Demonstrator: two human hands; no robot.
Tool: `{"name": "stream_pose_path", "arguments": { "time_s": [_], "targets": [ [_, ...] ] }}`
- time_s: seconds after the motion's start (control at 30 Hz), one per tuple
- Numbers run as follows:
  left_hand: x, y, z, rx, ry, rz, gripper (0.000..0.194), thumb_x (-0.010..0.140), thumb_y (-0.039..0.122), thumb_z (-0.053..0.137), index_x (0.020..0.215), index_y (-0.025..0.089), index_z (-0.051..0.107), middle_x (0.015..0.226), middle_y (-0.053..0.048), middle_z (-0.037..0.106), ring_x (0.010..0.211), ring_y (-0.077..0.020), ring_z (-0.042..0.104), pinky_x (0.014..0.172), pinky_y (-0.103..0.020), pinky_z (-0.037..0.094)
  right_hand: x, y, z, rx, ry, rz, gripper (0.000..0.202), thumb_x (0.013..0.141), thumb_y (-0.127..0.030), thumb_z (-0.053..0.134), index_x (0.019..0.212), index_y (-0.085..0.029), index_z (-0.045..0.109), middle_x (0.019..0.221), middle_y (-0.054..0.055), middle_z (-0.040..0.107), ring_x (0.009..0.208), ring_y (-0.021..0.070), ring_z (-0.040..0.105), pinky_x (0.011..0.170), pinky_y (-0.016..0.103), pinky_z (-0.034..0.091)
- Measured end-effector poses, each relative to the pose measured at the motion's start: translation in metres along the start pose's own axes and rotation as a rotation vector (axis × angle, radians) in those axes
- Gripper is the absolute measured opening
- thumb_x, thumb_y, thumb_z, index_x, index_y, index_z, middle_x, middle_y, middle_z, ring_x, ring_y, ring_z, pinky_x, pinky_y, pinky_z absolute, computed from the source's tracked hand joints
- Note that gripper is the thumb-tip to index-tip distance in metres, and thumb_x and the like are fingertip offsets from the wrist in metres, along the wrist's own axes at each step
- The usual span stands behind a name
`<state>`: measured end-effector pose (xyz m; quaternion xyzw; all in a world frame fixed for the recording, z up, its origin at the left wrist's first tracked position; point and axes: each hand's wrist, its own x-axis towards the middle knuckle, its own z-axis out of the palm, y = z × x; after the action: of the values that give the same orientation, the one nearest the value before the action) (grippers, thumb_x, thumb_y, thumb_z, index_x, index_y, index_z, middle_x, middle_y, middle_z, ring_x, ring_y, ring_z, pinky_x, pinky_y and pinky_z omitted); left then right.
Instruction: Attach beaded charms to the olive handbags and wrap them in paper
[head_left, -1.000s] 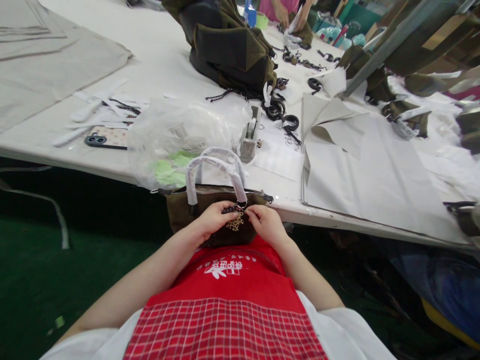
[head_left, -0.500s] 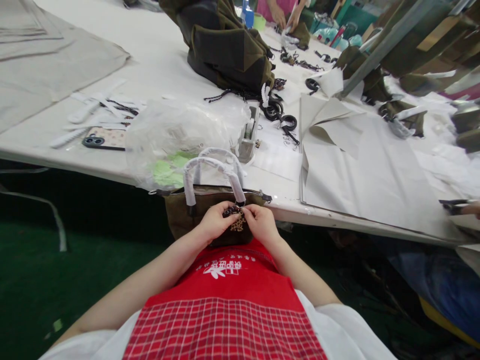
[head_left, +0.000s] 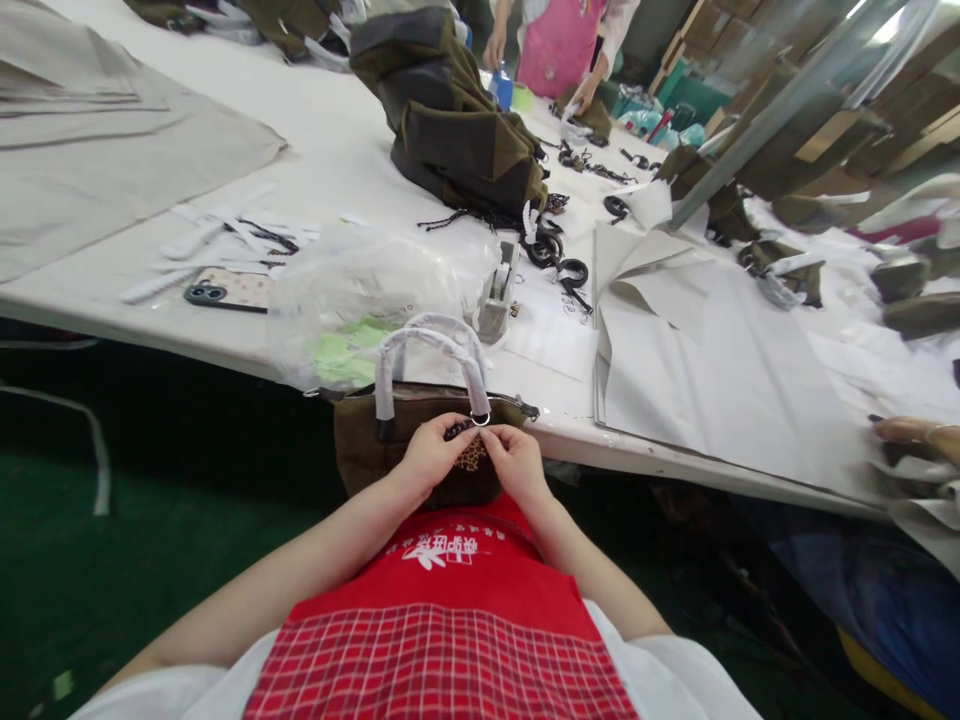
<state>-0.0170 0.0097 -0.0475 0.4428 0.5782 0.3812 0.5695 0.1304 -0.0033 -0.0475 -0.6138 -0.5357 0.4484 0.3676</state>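
An olive-brown handbag point(head_left: 360, 455) hangs upright at the table's front edge, its two handles point(head_left: 390, 375) wrapped in white paper. A metal ring point(head_left: 486, 421) sits at the foot of the right handle. Just below it, my left hand point(head_left: 435, 452) pinches a leopard-print bag charm point(head_left: 471, 457) with dark beads partly hidden by the fingers. My right hand point(head_left: 517, 462) is closed in a pinch at the lower edge of the ring, its fingertips almost meeting the left ones. The exact hold on the ring is partly covered.
Behind the bag lie a clear plastic bag point(head_left: 360, 280), a tape dispenser point(head_left: 496, 300) and a phone point(head_left: 229, 288). A larger dark bag point(head_left: 465, 140) stands farther back. Grey sheets point(head_left: 675, 370) are stacked at right. A co-worker's hand point(head_left: 904, 430) is at the right edge.
The ring now shows clearly above my fingertips; before, it was mostly covered. My hands stay at the handle's foot. The view has shifted slightly, and the co-worker's hand at right shows more.
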Motion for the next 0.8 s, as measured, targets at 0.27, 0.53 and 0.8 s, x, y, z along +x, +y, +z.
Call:
{"name": "stream_pose_path", "arguments": {
  "time_s": [0.27, 0.53, 0.8],
  "targets": [
    [0.002, -0.002, 0.006, -0.301, -0.019, -0.122, 0.037, 0.061, 0.044, 0.078, 0.083, 0.015, 0.071, 0.077, -0.004, 0.071, 0.071, -0.0171, 0.064, 0.069, -0.029, 0.050, 0.003, 0.009, -0.002, 0.071, -0.024, 0.038, 0.025, 0.081, -0.040, 0.059, 0.083, -0.018, 0.071, 0.078, 0.004, 0.074, 0.070, 0.0191, 0.067, 0.068, 0.029, 0.053],
    [0.002, 0.002, 0.009, -0.294, 0.027, -0.180, 0.037, 0.056, 0.046, 0.082, 0.073, 0.015, 0.070, 0.066, -0.001, 0.069, 0.060, -0.0148, 0.061, 0.060, -0.027, 0.048, 0.006, 0.002, -0.013, 0.056, -0.092, 0.043, 0.023, 0.080, -0.038, 0.061, 0.081, -0.018, 0.070, 0.074, 0.003, 0.072, 0.066, 0.0174, 0.064, 0.065, 0.028, 0.051],
    [0.004, 0.002, 0.005, -0.142, 0.050, -0.150, 0.038, 0.058, 0.050, 0.080, 0.062, 0.016, 0.067, 0.051, 0.002, 0.060, 0.047, -0.0107, 0.050, 0.047, -0.023, 0.039, 0.007, 0.001, -0.015, 0.089, -0.121, 0.078, 0.022, 0.078, -0.038, 0.061, 0.078, -0.017, 0.069, 0.069, 0.002, 0.070, 0.061, 0.0153, 0.060, 0.060, 0.026, 0.047]
  ]
}}
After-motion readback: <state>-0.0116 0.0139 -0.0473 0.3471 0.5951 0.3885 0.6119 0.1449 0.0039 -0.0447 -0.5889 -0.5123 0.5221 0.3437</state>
